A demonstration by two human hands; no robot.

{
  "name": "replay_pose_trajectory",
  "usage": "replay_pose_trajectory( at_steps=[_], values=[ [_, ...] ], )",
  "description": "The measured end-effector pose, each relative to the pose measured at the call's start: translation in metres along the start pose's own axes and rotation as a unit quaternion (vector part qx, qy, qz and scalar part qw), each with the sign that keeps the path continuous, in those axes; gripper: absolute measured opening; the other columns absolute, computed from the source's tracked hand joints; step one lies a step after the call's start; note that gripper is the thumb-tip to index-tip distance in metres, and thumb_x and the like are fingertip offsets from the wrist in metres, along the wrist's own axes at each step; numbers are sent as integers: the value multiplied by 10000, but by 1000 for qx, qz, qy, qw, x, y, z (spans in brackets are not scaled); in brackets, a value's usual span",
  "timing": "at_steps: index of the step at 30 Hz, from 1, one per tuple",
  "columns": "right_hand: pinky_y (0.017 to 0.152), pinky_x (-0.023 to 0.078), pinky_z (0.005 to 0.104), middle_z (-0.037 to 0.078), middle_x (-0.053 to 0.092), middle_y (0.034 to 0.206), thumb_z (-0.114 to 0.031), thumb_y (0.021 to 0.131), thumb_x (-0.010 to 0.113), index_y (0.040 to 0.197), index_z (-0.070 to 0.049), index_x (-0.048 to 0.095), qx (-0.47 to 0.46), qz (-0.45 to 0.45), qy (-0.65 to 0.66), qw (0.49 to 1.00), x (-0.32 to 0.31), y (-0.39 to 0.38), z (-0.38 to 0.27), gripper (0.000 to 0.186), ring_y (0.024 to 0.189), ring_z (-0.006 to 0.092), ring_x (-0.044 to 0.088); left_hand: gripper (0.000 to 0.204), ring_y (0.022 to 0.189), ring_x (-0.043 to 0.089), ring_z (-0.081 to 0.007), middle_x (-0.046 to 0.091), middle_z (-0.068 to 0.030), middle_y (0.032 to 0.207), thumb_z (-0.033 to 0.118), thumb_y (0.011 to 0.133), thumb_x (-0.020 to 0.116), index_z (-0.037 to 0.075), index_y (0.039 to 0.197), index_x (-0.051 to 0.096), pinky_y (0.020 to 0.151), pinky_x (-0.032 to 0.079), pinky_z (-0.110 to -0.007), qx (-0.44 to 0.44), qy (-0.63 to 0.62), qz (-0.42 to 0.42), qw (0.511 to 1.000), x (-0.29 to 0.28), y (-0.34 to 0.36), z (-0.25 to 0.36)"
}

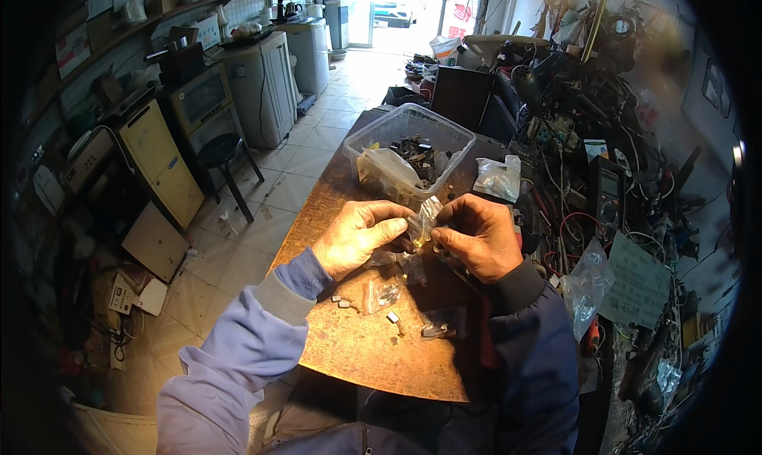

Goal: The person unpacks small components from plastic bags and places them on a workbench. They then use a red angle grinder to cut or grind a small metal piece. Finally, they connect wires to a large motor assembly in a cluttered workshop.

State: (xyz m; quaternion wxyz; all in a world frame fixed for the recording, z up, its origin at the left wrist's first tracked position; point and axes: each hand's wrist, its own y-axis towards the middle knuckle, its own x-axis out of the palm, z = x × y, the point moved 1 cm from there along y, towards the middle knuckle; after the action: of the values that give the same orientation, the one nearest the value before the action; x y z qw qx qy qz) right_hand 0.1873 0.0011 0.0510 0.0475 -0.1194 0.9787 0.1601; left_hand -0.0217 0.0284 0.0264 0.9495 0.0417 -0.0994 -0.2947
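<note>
Both hands meet over the middle of the wooden table (341, 352), fingertips closed on a small crinkled clear plastic bag (425, 217) with something small and brassy in it. My left hand (361, 237) grips its left side, and my right hand (476, 237) pinches its right. Below them lie more small bags (381, 295) with parts inside, a dark-filled bag (440, 324) and little metal pieces (394, 320). Just beyond stands a clear plastic bin (452, 147) holding bags and many dark parts, with a white bag (498, 177) to its right.
Tools, wires, a multimeter (607, 193) and a hanging plastic bag (587, 288) crowd the right side. Along the left are a black stool (224, 152), cabinets (163, 165) and appliances (262, 90) on a tiled floor. An open doorway (397, 11) is at the back.
</note>
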Motion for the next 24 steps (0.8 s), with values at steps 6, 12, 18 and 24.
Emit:
replay_pose_trajectory(
  at_steps=[6,12,18,24],
  values=[
    [654,488,226,49,650,800,43,795,686,919,54,615,4,2,-28,1000,2,2,2,143,726,79,590,283,777,647,-131,661,-62,928,208,928,625,-15,1102,605,706,551,-266,-2,-11,27,1000,-3,-2,-1],
    [637,486,232,45,646,782,33,805,674,910,49,621,24,16,-26,999,1,-1,-4,118,714,85,591,271,762,648,-124,658,-63,899,217,926,629,-14,1066,603,674,537,-248,-18,-17,21,999,2,-1,6],
    [645,482,235,41,638,785,37,804,663,902,37,609,19,15,-26,999,2,1,2,112,718,88,590,278,752,641,-124,653,-64,880,209,933,612,-40,1055,601,683,524,-254,24,65,28,997,-7,2,0],
    [653,483,228,46,649,806,36,814,658,921,39,617,28,17,-35,999,3,-1,2,115,726,83,592,217,738,661,-149,651,-87,886,131,924,611,-57,1032,600,688,539,-271,16,89,27,996,-7,2,-1]
  ],
)
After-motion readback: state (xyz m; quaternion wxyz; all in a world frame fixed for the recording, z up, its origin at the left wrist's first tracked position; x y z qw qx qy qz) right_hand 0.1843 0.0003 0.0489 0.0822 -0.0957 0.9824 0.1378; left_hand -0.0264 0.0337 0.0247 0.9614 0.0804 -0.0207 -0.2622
